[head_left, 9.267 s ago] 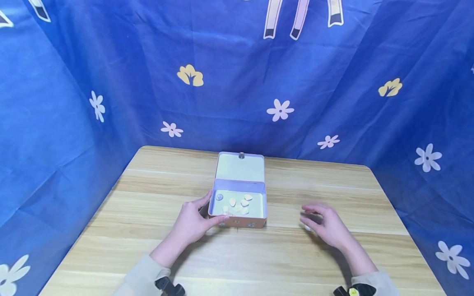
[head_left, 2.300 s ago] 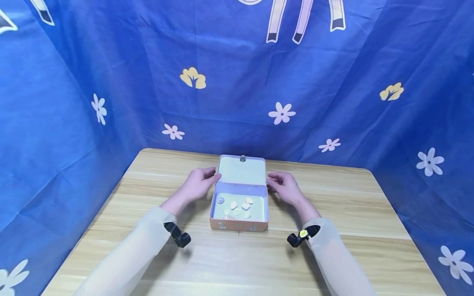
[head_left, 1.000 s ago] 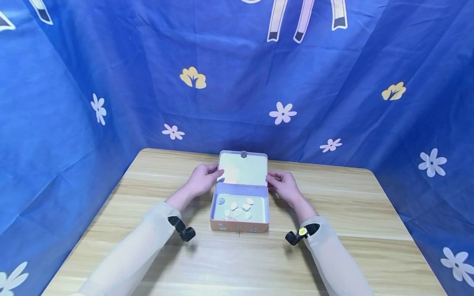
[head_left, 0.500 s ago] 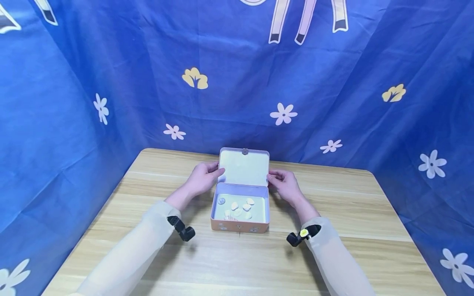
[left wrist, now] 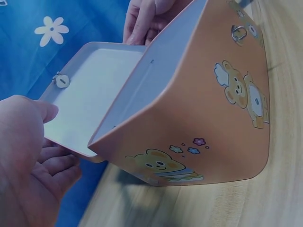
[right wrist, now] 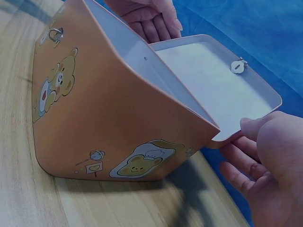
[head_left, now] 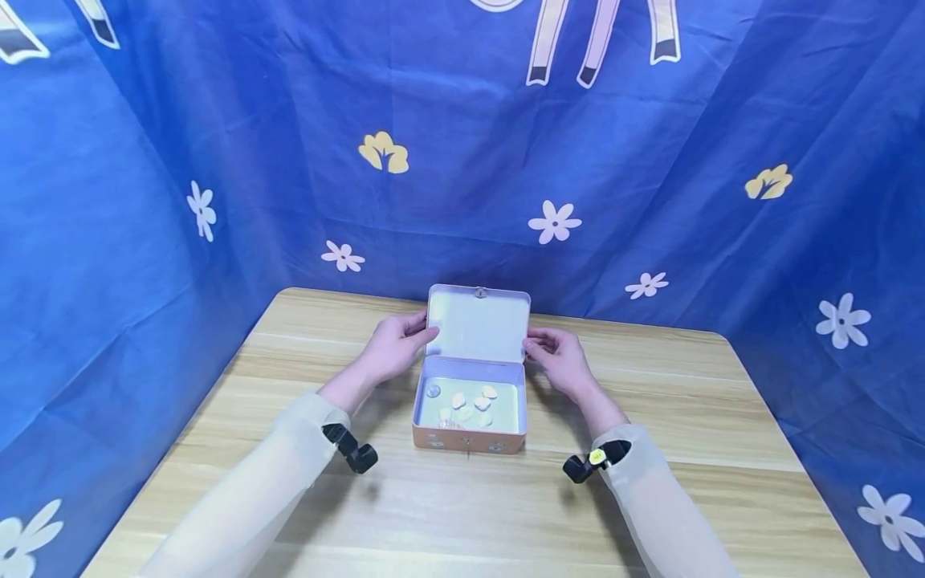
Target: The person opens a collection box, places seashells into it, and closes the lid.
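An orange tin box (head_left: 466,440) with printed bears stands on the table, its hinged lid (head_left: 477,325) tilted up and back. My left hand (head_left: 393,349) pinches the lid's left edge, thumb on the inner face and fingers behind, as the left wrist view shows. On the opposite edge, my right hand (right wrist: 274,165) holds the lid the same way. Inside the box lie several small white pieces (head_left: 482,403), which look like shells or pebbles. A grey round piece (head_left: 433,391) sits in the back left corner, and a pale pinkish patterned piece (head_left: 448,424) near the front wall.
The light wood table (head_left: 643,449) runs back to a blue printed curtain (head_left: 462,160), which also rises on both sides. A metal latch (left wrist: 61,81) is fixed at the lid's free edge, and a metal loop (right wrist: 56,35) on the box front.
Earlier my left hand held the box's side while my right was over a small white piece on the table. Now both hands grip the lid, which has swung further upright over the last second.
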{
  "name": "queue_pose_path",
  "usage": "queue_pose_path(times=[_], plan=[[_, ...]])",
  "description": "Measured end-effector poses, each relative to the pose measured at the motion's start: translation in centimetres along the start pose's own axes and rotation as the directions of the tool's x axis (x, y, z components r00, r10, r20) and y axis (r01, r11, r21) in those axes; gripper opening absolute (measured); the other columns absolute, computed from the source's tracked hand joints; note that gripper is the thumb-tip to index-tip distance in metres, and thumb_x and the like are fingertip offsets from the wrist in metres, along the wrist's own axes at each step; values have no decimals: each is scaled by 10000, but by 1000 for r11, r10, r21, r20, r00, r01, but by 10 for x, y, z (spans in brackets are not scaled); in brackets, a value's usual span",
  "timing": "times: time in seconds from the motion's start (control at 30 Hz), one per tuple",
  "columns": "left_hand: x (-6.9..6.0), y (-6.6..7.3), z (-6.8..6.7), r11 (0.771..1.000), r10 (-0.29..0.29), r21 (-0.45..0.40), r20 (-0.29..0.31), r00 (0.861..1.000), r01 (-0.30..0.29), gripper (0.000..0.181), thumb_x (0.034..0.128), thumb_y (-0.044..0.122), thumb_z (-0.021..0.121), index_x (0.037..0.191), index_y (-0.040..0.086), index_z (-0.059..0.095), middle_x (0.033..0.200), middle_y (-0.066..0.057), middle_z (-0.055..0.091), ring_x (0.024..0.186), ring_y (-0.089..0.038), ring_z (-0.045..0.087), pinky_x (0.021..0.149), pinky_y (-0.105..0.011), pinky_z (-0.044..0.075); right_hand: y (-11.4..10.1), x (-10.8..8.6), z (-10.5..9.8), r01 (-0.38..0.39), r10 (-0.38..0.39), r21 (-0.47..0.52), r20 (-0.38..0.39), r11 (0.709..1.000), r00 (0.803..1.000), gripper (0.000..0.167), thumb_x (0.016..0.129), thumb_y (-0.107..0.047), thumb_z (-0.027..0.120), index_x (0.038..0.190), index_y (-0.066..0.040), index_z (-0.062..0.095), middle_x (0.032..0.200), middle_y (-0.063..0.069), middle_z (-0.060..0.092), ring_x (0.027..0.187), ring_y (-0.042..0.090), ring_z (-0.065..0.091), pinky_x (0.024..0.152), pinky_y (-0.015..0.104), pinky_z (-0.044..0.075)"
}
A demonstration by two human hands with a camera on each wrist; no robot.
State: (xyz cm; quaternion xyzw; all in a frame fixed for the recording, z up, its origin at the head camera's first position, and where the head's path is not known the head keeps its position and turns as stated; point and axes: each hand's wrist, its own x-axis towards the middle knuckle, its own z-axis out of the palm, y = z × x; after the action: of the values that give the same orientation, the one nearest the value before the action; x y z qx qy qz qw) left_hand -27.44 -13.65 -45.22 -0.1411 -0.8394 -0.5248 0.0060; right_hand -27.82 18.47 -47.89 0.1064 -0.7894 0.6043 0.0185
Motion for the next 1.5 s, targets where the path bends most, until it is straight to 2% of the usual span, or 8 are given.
queue_pose_path(times=[0.23,0.37,0.77,1.07,1.23,1.43,1.5], plan=[[-3,5,-1,1000,15,-13,6,1000,-15,575,1074,199,646,1526,-103,455,1440,-258,595,1315,-345,607,1079,-429,488,-4,-3,-2,37,-37,-50,0,998,999,332,1034,-66,695,1284,150,659,1149,288,725,1078,382,706,882,257,571],[-7,9,-2,1000,6,-16,17,1000,-6,590,1076,201,645,1535,-105,436,1465,-261,571,1325,-348,598,1079,-424,487,0,-2,-3,47,-48,-75,-16,996,999,315,1018,-83,723,1266,109,690,1127,234,746,1047,301,713,894,255,558],[-15,12,-4,997,45,-57,14,999,-44,550,1070,168,657,1512,-103,475,1480,-257,553,1320,-355,600,1059,-412,497,-8,-9,-4,94,-96,-119,-13,988,995,299,999,-80,744,1234,99,705,1100,205,753,1021,301,709,897,285,540],[-21,16,-6,999,39,-25,2,999,-39,584,1090,311,633,1507,-76,504,1494,-224,552,1356,-323,573,1106,-419,462,-11,-14,-6,128,-130,-137,-9,982,991,286,1005,-112,749,1217,78,725,1082,195,759,1016,312,712,906,308,553],[-25,20,-6,1000,16,-7,-28,999,-17,635,1085,453,600,1484,-40,560,1477,-185,585,1397,-305,532,1142,-443,428,-11,-17,-6,140,-143,-150,-15,979,990,281,1010,-133,749,1208,65,732,1081,164,767,1005,271,721,906,301,560],[-30,25,-5,1000,1,31,-75,997,2,715,1059,588,562,1431,-20,626,1449,-207,601,1390,-350,537,1153,-490,412,-14,-20,-6,167,-171,-147,-15,975,985,256,1013,-105,738,1194,76,734,1089,181,767,1015,285,724,903,300,566],[-32,27,-5,999,-9,40,-83,997,13,729,1051,618,550,1429,0,637,1304,-278,683,1303,-367,615,1147,-490,423,-14,-21,-6,175,-180,-153,-17,973,984,247,1013,-99,737,1187,76,738,1087,182,767,1012,279,725,892,284,565]])
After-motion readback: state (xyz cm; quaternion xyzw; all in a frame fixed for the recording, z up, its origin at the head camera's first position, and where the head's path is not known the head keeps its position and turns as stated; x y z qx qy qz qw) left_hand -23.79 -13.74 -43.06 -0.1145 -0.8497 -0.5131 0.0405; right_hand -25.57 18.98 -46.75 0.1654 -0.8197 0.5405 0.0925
